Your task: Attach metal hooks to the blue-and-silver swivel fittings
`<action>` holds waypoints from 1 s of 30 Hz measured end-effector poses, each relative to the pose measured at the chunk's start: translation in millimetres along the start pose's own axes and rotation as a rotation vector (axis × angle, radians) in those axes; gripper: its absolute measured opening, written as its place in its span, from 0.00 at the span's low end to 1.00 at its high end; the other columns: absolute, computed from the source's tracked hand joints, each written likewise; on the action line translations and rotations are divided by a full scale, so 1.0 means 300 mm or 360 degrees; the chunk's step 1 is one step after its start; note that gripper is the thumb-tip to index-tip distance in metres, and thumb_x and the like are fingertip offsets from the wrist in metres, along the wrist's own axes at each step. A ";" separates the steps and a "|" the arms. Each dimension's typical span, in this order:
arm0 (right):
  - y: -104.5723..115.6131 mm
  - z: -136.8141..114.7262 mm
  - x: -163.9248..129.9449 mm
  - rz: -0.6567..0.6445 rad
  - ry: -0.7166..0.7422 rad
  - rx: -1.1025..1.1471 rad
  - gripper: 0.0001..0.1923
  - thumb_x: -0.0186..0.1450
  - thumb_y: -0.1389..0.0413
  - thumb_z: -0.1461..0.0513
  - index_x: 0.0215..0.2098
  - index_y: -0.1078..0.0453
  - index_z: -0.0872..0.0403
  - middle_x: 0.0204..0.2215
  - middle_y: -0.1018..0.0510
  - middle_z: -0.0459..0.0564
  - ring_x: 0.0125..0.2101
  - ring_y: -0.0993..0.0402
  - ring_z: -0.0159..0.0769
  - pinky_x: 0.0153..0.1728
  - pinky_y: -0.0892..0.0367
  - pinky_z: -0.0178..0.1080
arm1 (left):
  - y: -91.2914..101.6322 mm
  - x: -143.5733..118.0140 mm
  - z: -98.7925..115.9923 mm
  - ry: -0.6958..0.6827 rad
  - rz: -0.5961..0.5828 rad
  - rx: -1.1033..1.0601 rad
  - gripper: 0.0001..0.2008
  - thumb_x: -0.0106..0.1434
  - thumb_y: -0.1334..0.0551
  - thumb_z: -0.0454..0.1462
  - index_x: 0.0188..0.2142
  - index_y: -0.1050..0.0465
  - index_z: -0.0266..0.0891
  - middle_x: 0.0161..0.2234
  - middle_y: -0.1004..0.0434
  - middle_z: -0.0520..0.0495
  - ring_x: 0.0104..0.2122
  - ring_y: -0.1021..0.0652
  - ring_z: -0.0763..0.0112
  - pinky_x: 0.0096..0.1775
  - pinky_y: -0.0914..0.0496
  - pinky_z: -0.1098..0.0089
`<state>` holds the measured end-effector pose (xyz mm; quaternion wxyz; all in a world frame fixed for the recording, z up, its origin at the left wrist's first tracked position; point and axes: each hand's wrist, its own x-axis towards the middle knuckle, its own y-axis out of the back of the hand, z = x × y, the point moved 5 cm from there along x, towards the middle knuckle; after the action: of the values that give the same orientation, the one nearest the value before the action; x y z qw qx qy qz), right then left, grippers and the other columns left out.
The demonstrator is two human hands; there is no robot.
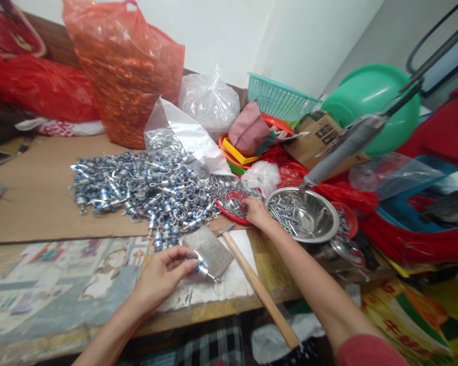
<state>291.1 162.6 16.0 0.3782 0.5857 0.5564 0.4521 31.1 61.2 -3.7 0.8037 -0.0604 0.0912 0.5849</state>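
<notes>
My left hand pinches a small metal fitting with blue bands between thumb and fingers, at the edge of a grey metal block. A thin pin end sticks out of the fitting to the right. My right hand reaches into a red plate of small metal pieces, its fingertips closed together among them. Whether they hold a piece is too small to see. A hammer with a wooden handle lies between my forearms, its head beside the block. Left of the plate spreads a large pile of blue-banded fittings.
A steel bowl with long metal pins stands right of the plate. A grey hand tool hangs over it. Behind are an orange bag, a clear bag, a turquoise basket and a green basin.
</notes>
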 end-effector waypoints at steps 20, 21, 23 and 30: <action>-0.081 -0.432 -0.278 -0.0480 0.0178 0.1673 0.18 0.46 0.40 0.71 0.36 0.26 0.54 0.24 0.22 0.44 0.26 0.26 0.32 0.30 0.31 0.35 | -0.005 0.028 -0.017 -0.0105 -0.0087 -0.0435 0.18 0.46 0.36 0.30 0.32 0.45 0.42 0.21 0.28 0.59 0.25 0.27 0.76 0.29 0.33 0.74; -0.088 -0.433 -0.278 -0.0503 0.0152 0.1704 0.19 0.46 0.40 0.70 0.38 0.27 0.53 0.25 0.22 0.44 0.26 0.26 0.33 0.31 0.31 0.36 | -0.004 0.028 -0.016 -0.0106 -0.0088 -0.0438 0.18 0.46 0.36 0.30 0.32 0.45 0.42 0.21 0.28 0.60 0.25 0.27 0.76 0.29 0.33 0.74; -0.094 -0.435 -0.287 -0.0491 0.0127 0.1692 0.20 0.48 0.40 0.69 0.40 0.28 0.52 0.27 0.21 0.46 0.29 0.25 0.35 0.33 0.31 0.38 | -0.004 0.027 -0.016 -0.0108 -0.0086 -0.0440 0.18 0.47 0.37 0.30 0.32 0.45 0.42 0.22 0.28 0.59 0.25 0.26 0.75 0.29 0.33 0.74; -0.061 -0.460 -0.321 0.0064 0.0239 0.1339 0.19 0.50 0.41 0.70 0.40 0.27 0.51 0.32 0.25 0.47 0.26 0.30 0.29 0.26 0.34 0.31 | -0.002 0.029 -0.024 -0.0116 -0.0085 -0.0410 0.17 0.47 0.37 0.31 0.32 0.45 0.43 0.22 0.27 0.59 0.25 0.27 0.75 0.30 0.34 0.74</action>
<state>157.0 60.3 30.3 0.0559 0.6651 0.7068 0.2345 33.7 67.7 -12.7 0.8073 -0.1443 -0.0157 0.5720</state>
